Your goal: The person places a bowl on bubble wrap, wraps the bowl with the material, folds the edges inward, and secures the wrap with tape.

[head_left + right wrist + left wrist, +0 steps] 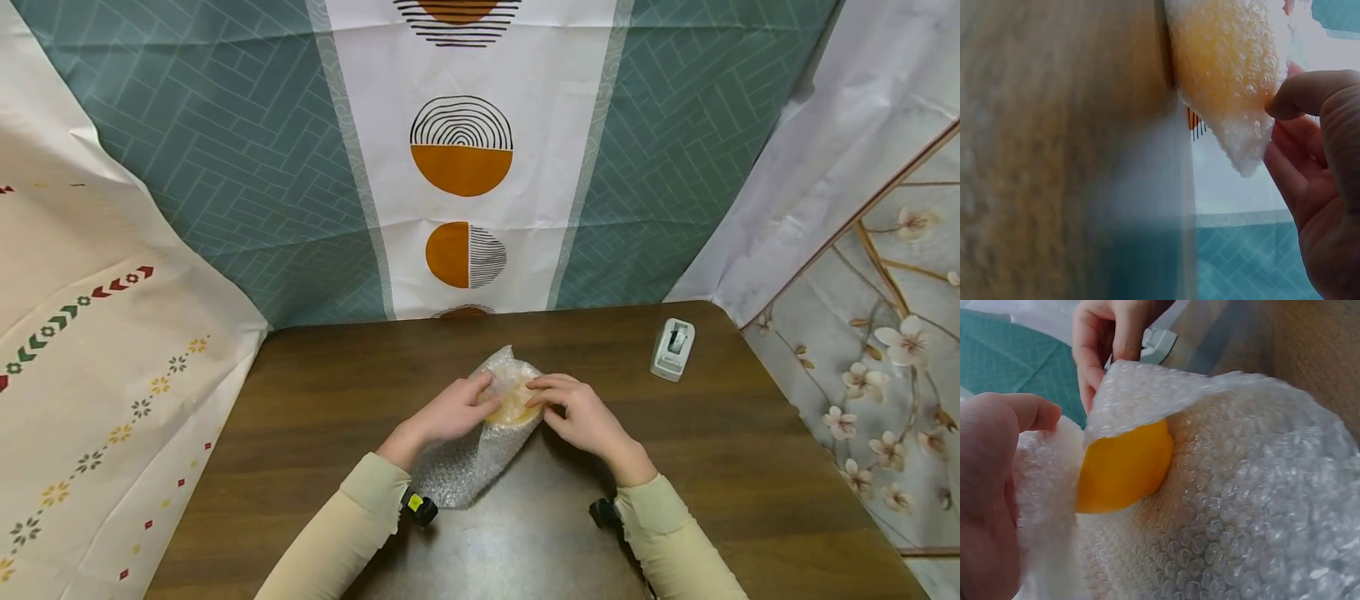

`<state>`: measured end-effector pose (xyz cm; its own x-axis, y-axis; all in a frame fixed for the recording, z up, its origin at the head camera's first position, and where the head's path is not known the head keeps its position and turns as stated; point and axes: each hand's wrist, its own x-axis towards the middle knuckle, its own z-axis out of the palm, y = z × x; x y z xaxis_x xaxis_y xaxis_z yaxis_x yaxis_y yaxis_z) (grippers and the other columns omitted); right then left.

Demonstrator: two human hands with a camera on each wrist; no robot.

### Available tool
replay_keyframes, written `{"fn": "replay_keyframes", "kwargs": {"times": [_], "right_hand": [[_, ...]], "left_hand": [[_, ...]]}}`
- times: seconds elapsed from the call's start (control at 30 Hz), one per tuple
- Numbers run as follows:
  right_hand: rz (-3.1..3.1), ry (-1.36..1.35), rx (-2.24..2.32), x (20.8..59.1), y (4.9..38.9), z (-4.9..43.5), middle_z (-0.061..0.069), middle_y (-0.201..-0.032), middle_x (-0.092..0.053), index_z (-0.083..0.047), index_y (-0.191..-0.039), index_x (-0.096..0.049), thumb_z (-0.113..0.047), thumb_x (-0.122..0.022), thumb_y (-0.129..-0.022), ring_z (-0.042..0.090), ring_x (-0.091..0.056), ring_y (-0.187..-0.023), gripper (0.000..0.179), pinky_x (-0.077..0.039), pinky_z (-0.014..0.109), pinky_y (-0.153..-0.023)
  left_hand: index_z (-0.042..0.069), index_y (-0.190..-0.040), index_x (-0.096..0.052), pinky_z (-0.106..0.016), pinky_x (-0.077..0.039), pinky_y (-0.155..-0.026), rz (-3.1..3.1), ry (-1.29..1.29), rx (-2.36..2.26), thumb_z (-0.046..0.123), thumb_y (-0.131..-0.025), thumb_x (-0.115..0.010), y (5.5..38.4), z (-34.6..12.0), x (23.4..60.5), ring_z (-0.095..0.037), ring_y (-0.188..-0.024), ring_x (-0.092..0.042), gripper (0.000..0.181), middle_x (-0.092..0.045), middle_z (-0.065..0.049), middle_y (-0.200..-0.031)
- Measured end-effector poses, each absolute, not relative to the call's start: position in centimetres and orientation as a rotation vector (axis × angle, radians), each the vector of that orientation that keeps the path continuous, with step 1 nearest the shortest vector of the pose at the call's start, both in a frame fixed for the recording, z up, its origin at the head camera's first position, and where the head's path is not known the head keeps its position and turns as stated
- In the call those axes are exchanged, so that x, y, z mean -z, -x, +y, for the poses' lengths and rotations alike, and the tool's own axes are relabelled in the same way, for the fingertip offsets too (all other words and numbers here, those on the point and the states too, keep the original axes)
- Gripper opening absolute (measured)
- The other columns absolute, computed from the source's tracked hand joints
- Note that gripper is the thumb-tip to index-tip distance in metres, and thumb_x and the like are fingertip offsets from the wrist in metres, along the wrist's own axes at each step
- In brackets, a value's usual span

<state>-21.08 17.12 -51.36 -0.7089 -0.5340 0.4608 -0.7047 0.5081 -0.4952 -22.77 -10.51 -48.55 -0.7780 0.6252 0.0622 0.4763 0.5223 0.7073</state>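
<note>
A sheet of bubble wrap lies on the table, partly folded around a smooth yellow object whose kind I cannot tell. In the left wrist view one bare patch of the yellow surface shows beneath a raised flap; in the right wrist view the yellow only glows through the bubbles. My left hand holds the wrap at the left of the bundle, thumb on top. On the right side, my right hand pinches an edge of the wrap between thumb and fingers. Most of the yellow object is hidden.
A small white tape dispenser stands at the back right of the brown wooden table. Patterned cloth hangs behind the table, with more cloth at both sides.
</note>
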Motion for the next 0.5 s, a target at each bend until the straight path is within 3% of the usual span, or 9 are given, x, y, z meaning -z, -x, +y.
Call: {"fn": "replay_keyframes", "kwargs": {"times": [0.13,0.27,0.37,0.5], "right_hand": [[-2.504,-0.976,-1.07,51.5,21.2,17.2,0.005,-0.119,-0.074,-0.011,-0.103,-0.075,0.01,-0.075,-0.089,0.026,-0.07,-0.113,0.026,-0.06,0.048,-0.091],[-2.533,-0.943,-1.119,51.4,21.1,17.3,0.004,-0.112,-0.071,-0.01,-0.11,-0.07,0.01,-0.077,-0.089,0.023,-0.071,-0.102,0.03,-0.062,0.047,-0.084],[-2.56,-0.933,-1.108,51.3,21.1,17.4,0.003,-0.111,-0.071,-0.009,-0.114,-0.069,0.008,-0.078,-0.089,0.023,-0.071,-0.103,0.032,-0.061,0.047,-0.087],[-2.576,-0.933,-1.092,51.1,21.0,17.5,0.004,-0.11,-0.071,-0.008,-0.114,-0.069,0.008,-0.079,-0.089,0.024,-0.072,-0.104,0.032,-0.061,0.047,-0.089]], "left_hand": [[0.015,-0.103,-0.058,-0.034,-0.045,-0.072,2.602,-1.007,-1.044,0.02,-0.107,-0.061,22.5,-10.0,48.8,-0.014,-0.076,-0.051,0.008,-0.052,0.003,-0.081],[0.014,-0.108,-0.063,-0.042,-0.051,-0.095,2.645,-1.078,-0.967,0.02,-0.107,-0.062,22.2,-9.6,49.0,-0.021,-0.102,-0.063,0.006,-0.069,-0.005,-0.11],[0.014,-0.104,-0.061,-0.051,-0.039,-0.119,2.685,-1.122,-0.884,0.021,-0.107,-0.061,22.0,-9.3,49.1,-0.029,-0.132,-0.062,0.007,-0.069,-0.013,-0.138],[0.017,-0.096,-0.057,-0.055,-0.021,-0.128,2.705,-1.134,-0.82,0.021,-0.107,-0.06,21.7,-9.0,49.2,-0.033,-0.148,-0.049,0.012,-0.06,-0.019,-0.152]]}}
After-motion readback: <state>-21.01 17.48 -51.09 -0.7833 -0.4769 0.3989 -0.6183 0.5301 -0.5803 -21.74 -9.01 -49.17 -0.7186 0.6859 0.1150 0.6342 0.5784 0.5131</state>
